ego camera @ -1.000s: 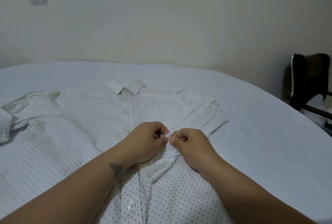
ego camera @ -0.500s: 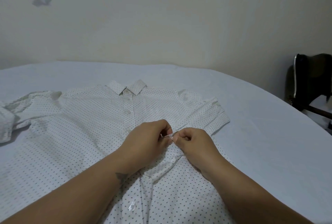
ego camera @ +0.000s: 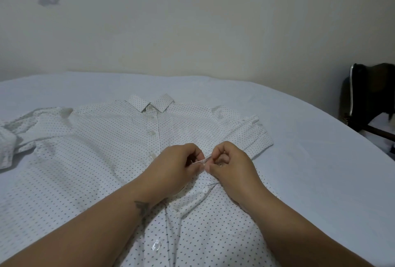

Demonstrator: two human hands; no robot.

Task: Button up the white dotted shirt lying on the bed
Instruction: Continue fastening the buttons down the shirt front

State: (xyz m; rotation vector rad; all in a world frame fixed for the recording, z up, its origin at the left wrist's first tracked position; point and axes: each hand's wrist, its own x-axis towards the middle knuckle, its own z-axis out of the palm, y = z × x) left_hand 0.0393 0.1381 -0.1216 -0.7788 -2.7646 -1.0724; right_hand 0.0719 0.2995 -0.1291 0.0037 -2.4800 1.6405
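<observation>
The white dotted shirt (ego camera: 89,151) lies face up on the bed, collar (ego camera: 150,103) toward the wall. Its upper front is fastened, with two buttons showing below the collar. My left hand (ego camera: 173,172) and my right hand (ego camera: 232,166) meet at mid-chest, fingers curled, each pinching an edge of the shirt's placket between thumb and fingertips. The button they work on is hidden between the fingers. A clear button (ego camera: 155,245) shows lower down, near my forearms.
The pale blue bed sheet (ego camera: 310,159) spreads around the shirt. A plain wall stands behind the bed. A dark chair (ego camera: 369,95) stands at the right beyond the bed's edge. The shirt's left sleeve (ego camera: 12,138) lies bunched at the far left.
Both hands stay at the same mid-chest spot, with small finger movements on the placket. The view has shifted slightly; the shirt has not moved.
</observation>
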